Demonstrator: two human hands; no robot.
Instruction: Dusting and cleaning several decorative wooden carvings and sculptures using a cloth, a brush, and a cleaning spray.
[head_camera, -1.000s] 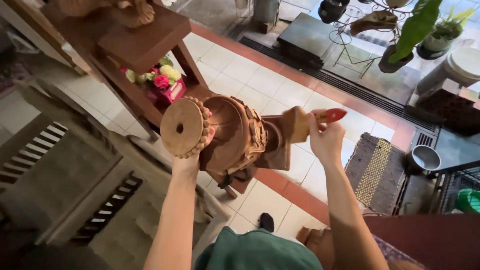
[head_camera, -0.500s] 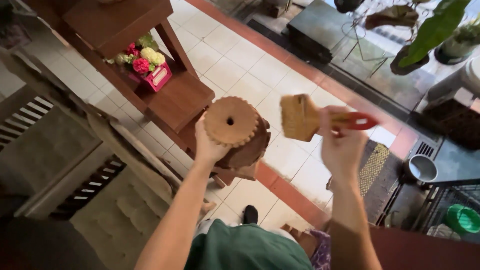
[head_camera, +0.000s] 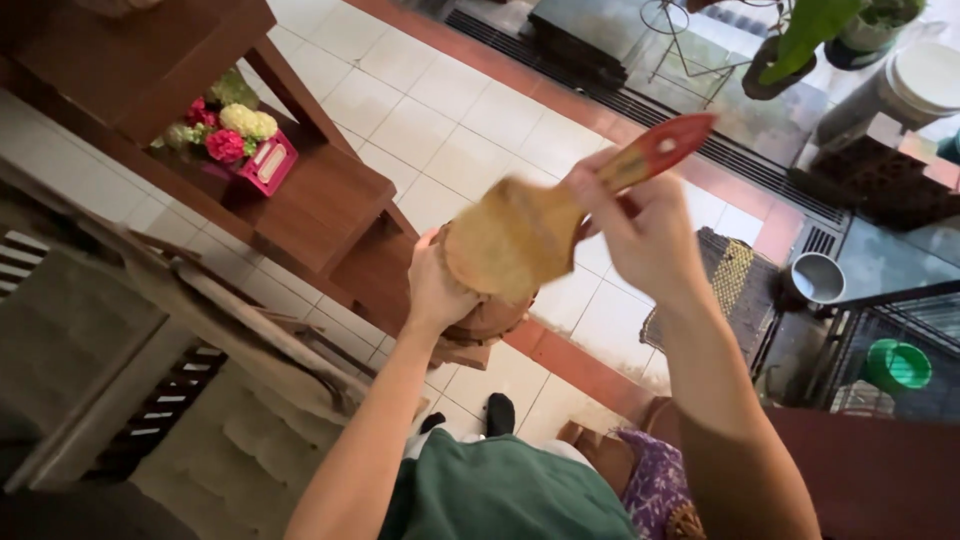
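My left hand (head_camera: 437, 288) grips a carved round wooden piece (head_camera: 482, 322) held out over the tiled floor; most of it is hidden behind the brush. My right hand (head_camera: 640, 228) holds a wide paintbrush (head_camera: 530, 232) by its red-tipped wooden handle. The pale bristles lie blurred over the top of the carving.
A dark wooden stepped shelf (head_camera: 330, 200) stands to the left with a pink box of flowers (head_camera: 240, 140) on it. A slatted wooden bench (head_camera: 150, 330) lies lower left. To the right are a woven mat (head_camera: 735, 275), a metal bowl (head_camera: 817, 277), potted plants (head_camera: 790, 45) and a green bucket (head_camera: 897, 366).
The brush has swung left and down onto the top of the carving. The carving has turned so its disc end faces up, and the view has shifted.
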